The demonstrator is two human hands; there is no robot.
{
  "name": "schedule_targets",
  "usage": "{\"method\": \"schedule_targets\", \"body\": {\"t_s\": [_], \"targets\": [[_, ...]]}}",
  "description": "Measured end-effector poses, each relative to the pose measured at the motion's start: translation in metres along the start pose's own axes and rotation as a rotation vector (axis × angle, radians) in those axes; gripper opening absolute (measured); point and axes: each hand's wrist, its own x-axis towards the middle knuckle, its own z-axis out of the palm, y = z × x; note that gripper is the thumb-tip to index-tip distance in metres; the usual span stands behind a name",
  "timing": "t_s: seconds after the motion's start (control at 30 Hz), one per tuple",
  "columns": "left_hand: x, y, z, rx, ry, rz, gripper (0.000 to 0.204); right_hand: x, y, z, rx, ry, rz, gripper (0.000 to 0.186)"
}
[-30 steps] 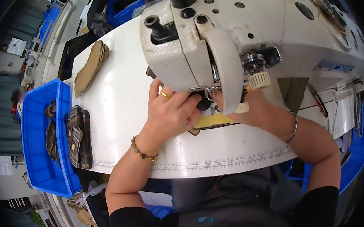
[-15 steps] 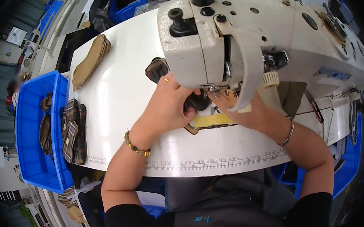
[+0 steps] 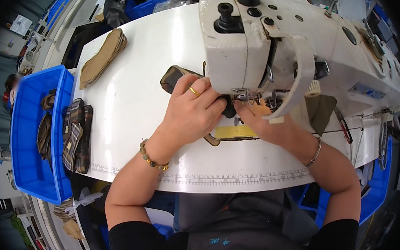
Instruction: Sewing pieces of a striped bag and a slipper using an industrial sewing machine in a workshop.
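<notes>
Under the head of a white sewing machine point(image 3: 231, 49), both my hands work at a dark fabric piece point(image 3: 171, 78) with a plaid part and a tan edge. My left hand point(image 3: 191, 113), closed with bent fingers, grips the bunched fabric left of the presser foot point(image 3: 245, 96). Just right of the foot, the fingers of my right hand point(image 3: 269, 123) are pressed together on the fabric's edge, partly behind the machine's guard. A yellow strip point(image 3: 234, 131) lies on the table below the hands. The stitching point itself is hidden.
A stack of brown fabric pieces point(image 3: 102, 57) lies at the table's far left. Folded plaid pieces point(image 3: 78, 136) sit beside a blue bin point(image 3: 40, 186) holding more fabric. An olive fabric piece point(image 3: 321, 108) and a red-handled tool point(image 3: 344, 128) lie to the right.
My left hand has rolled over, its fingers curling further round the fabric. More of the dark piece shows left of the machine. The whole view has shifted slightly.
</notes>
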Motion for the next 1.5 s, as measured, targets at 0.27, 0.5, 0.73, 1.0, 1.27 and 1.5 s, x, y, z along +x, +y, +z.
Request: {"method": "schedule_targets", "body": {"t_s": [0.27, 0.5, 0.73, 1.0, 1.27, 1.5], "targets": [[-0.004, 0.001, 0.000, -0.060, -0.147, 0.020, 0.021, -0.001, 0.007, -0.013, -0.204, -0.139, -0.251, 0.019], [-0.004, 0.004, -0.001, -0.056, -0.167, -0.008, 0.024, -0.014, 0.004, -0.016, -0.513, -0.252, -0.379, 0.024], [-0.004, 0.006, -0.004, -0.034, -0.213, 0.004, 0.028, -0.011, -0.003, -0.018, -0.531, -0.226, -0.410, 0.043], [-0.001, 0.012, 0.002, -0.023, -0.263, -0.090, 0.027, -0.006, -0.024, -0.023, -0.707, -0.328, -0.449, 0.036], [-0.002, 0.016, -0.002, -0.059, -0.307, -0.137, 0.026, -0.010, -0.015, -0.014, -0.634, -0.276, -0.468, 0.040], [-0.002, 0.027, -0.002, 0.033, -0.360, -0.149, 0.025, -0.017, -0.007, -0.001, -0.585, -0.184, -0.452, 0.023]]}}
